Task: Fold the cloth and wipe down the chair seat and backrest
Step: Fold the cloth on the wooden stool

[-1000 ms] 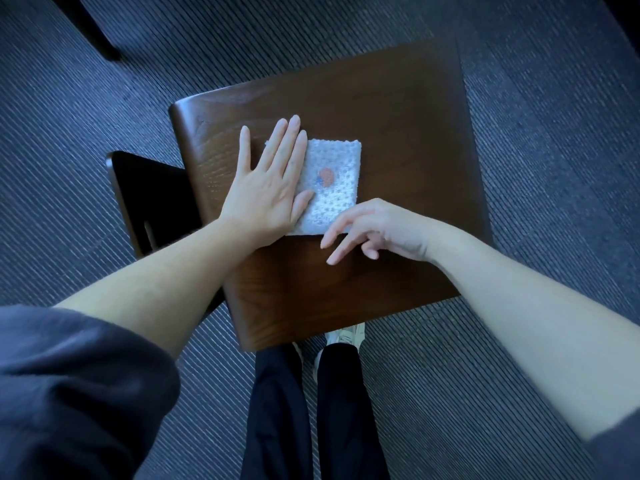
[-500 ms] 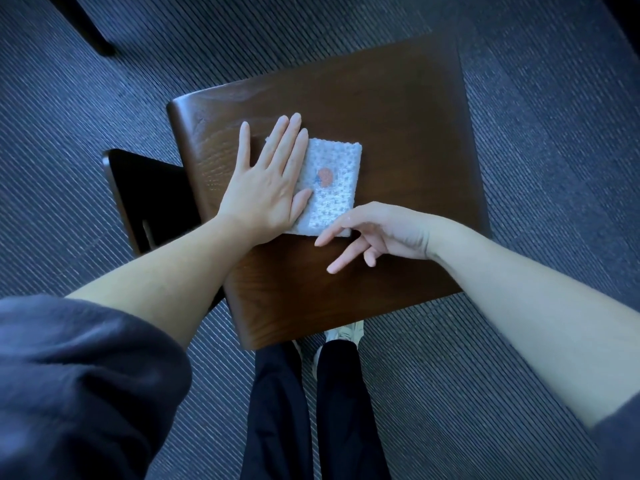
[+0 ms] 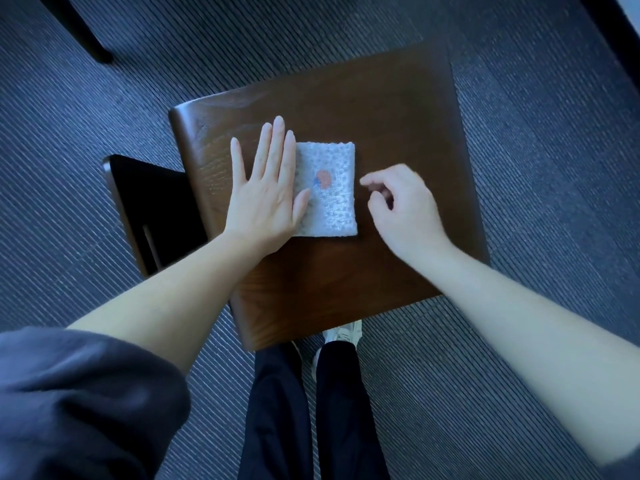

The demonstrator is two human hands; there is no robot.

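Cloth (image 3: 330, 188), folded small, lies flat on our dark wooden chair seat (image 3: 398, 109). Our left hand (image 3: 265, 192) presses its left edge, fingers spread flat. Our right hand (image 3: 403, 207) hovers just beside it, fingers loosely curled, holding nothing.

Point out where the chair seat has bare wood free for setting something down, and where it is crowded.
Free: the far strip of the seat beyond the cloth, and the near strip between both forearms and the front edge. Crowded: the middle, where the left hand lies flat on the cloth's left side and the right hand hovers beside it.
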